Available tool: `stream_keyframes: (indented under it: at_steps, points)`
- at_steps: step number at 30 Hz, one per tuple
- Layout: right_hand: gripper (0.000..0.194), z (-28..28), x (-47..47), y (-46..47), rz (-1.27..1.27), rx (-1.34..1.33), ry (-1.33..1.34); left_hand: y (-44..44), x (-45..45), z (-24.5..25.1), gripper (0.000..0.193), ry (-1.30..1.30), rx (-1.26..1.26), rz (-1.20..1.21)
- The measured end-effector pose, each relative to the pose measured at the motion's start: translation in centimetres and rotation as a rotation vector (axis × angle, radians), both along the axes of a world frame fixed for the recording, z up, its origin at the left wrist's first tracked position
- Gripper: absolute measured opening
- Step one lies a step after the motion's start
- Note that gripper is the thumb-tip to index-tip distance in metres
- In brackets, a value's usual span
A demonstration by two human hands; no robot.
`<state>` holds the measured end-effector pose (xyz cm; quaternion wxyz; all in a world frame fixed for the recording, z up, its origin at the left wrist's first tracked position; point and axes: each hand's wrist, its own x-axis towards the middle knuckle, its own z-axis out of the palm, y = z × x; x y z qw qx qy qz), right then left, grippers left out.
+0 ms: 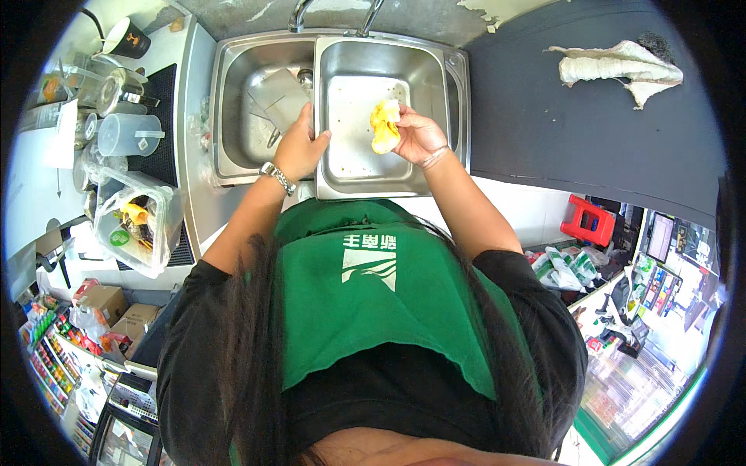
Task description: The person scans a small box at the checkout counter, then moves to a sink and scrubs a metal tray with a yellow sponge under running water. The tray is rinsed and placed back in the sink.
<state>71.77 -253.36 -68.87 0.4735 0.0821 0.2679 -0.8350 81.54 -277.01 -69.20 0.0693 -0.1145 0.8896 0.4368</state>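
My right hand (421, 138) pinches a crumpled yellow-and-white piece (384, 127) above a stainless steel basin (355, 166). Whether the piece is cloth, paper or peel, I cannot tell. Small bits lie scattered on the basin's floor. At the basin's left rim is my left hand (298, 147), its thumb on the inner side and its fingers on the outer side. The basin stands over the right part of a steel sink (224, 105). In the left bowl, beyond my left hand, lie a flat metal sheet (280, 96) and a partly hidden metal ring or handle (273, 137).
Two taps (296, 20) rise behind the sink. On the right counter (524, 134) lie a white cloth (612, 70) and a dark scouring pad (655, 46). Along the left counter stand a plastic measuring jug (129, 135), a black cup (127, 39) and a bag-lined scrap container (140, 224).
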Motion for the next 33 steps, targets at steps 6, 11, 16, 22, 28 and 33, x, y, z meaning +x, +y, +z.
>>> stream_keyframes:
  at_steps: [6,11,16,22,28,33]
  points:
    - [0.04,3.0,0.9,-2.0,-0.043,-0.176,0.004,1.0,1.2,3.2,0.045,0.434,0.097,0.043]
    - [0.03,3.5,3.1,-6.8,-0.132,-0.141,0.132,0.4,2.2,5.3,0.039,-0.272,1.371,0.278]
    - [0.015,4.7,5.8,-10.3,-0.19,0.622,1.092,-2.4,4.2,6.5,0.039,-0.306,1.215,0.363]
    - [0.021,7.6,8.3,-13.7,-0.152,0.419,1.992,-4.8,7.8,7.6,0.029,-0.166,1.194,0.36]
    - [0.022,9.9,10.2,-16.2,-0.117,0.306,1.784,-10.2,13.1,9.2,0.017,0.171,0.89,0.533]
    - [0.018,10.3,9.7,-17.2,-0.143,0.369,1.728,-17.1,19.0,12.4,0.014,1.025,0.519,1.097]
